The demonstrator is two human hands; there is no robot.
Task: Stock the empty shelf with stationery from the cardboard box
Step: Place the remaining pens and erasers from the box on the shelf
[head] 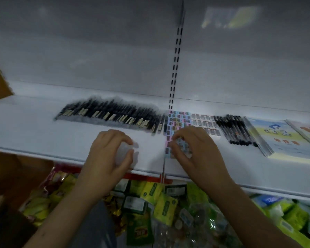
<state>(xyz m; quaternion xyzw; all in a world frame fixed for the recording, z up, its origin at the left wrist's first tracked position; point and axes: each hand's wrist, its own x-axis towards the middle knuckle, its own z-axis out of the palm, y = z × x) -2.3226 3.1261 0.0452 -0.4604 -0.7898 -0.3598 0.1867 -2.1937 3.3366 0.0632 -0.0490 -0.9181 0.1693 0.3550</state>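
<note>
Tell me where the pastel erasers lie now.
In the head view, the pastel erasers lie mid-shelf, between the long pen row and the right hand.

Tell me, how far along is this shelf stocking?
Well underway. A long row of black pens, a smaller pen group and colourful booklets already lie on the white shelf. The right hand is pinching small pastel packets into place; the left hand is curled. Bare shelf remains at left.
</note>
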